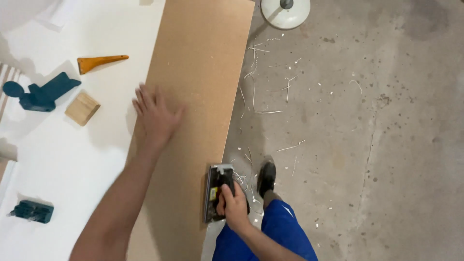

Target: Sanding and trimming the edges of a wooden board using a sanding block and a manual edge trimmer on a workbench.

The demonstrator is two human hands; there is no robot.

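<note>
Now we trim the board's (193, 87) edge: left hand (155, 116) spread flat at ten o'clock, right hand (235, 207) clenched on the trimmer (216, 193), probably; next, steady push.

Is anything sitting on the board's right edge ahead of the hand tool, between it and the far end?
Nothing visible does. The right hand holds the edge tool against the brown board, and the edge ahead looks bare. The left hand lies flat further in, off the edge. The shavings lie on the floor beside it.
</note>
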